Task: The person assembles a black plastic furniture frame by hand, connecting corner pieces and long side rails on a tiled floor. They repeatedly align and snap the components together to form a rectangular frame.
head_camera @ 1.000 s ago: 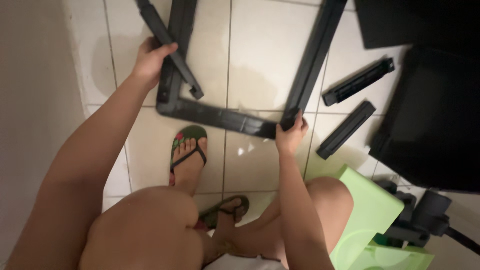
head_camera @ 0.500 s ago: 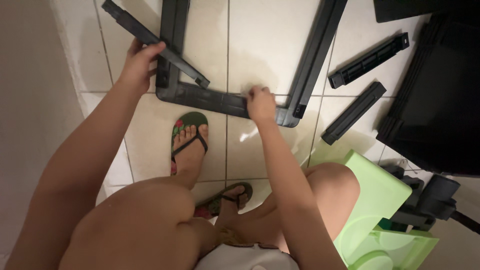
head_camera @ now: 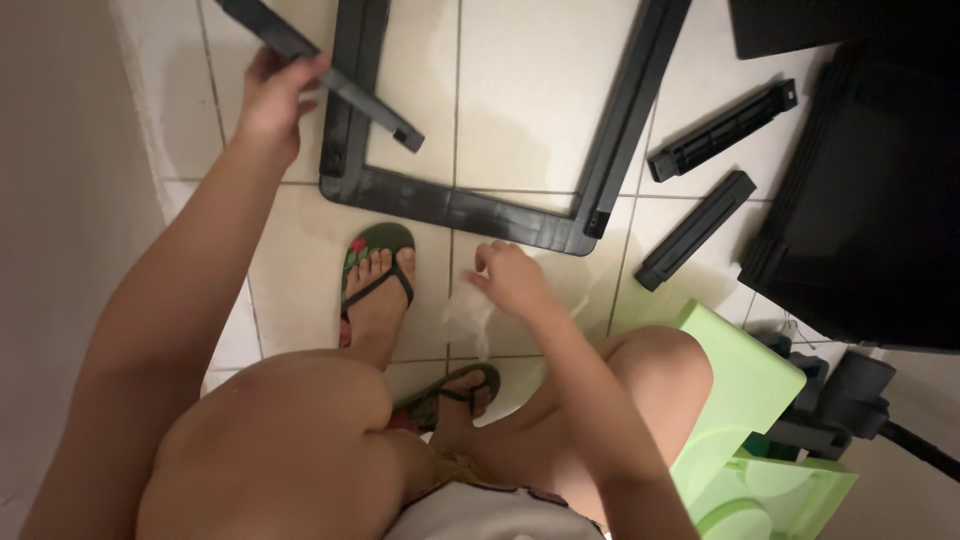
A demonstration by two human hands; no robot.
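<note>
Fingers of the left hand [head_camera: 268, 100] clamp a black bar [head_camera: 318, 68] over the black frame's [head_camera: 455, 205] left edge. Right hand [head_camera: 512, 280] hovers loosely curled, empty, just below the frame's near edge above bare floor tiles [head_camera: 300, 260].

Frame [head_camera: 455, 205] flat on the floor [head_camera: 520, 90]: loose bar [head_camera: 325, 72] across its left corner, two short bars [head_camera: 722, 130] right of it, stool [head_camera: 745, 400] nearer, right.

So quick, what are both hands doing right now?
Left hand: closed around a black plastic bar.
Right hand: loosely open, holding nothing, above the floor tiles.
</note>
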